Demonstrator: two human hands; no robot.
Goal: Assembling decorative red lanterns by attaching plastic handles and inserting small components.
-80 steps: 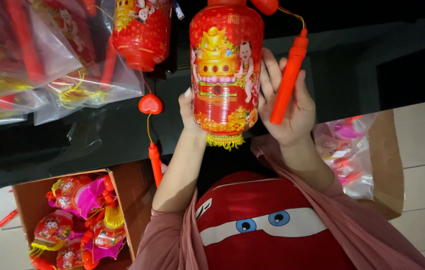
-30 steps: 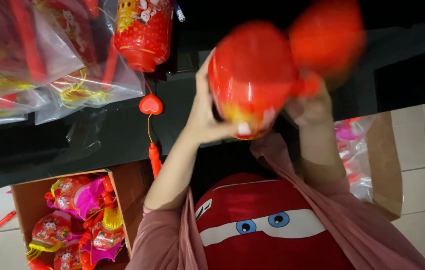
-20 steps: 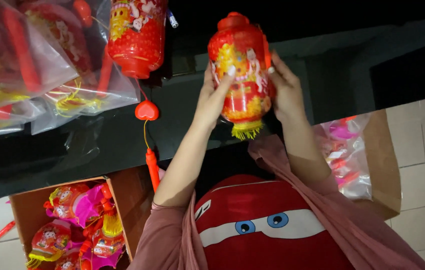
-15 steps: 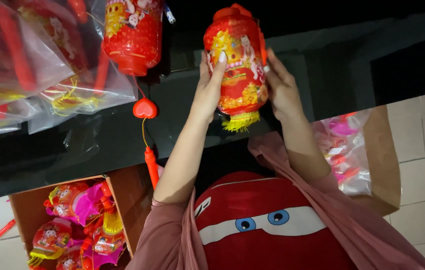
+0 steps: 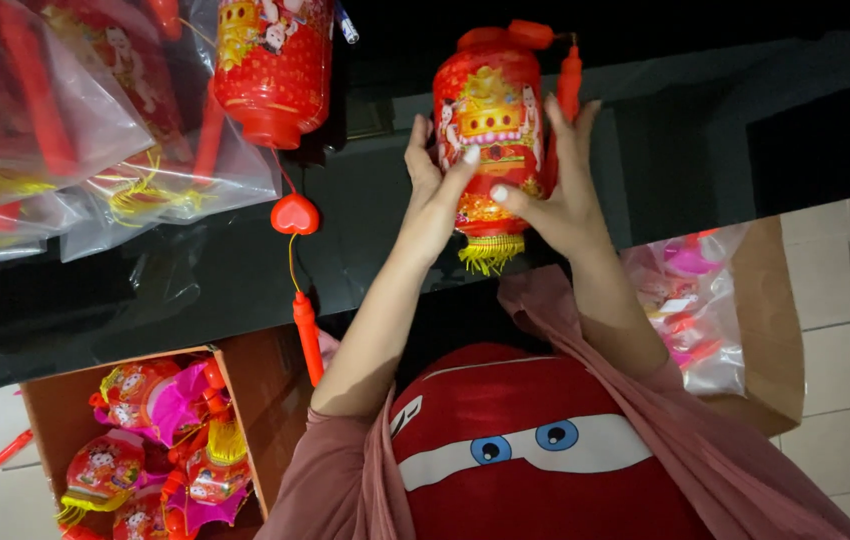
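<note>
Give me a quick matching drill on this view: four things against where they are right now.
Things:
1. Held lantern
2. Heart charm
3. Carton
4. Clear bags

Places:
A. Lower left on the floor, full of lanterns
B. Between the left hand and right hand
C. Upper left on the dark table
D. Dangling under the hanging lantern

Pairs: 1-B, 2-D, 3-A, 4-C
</note>
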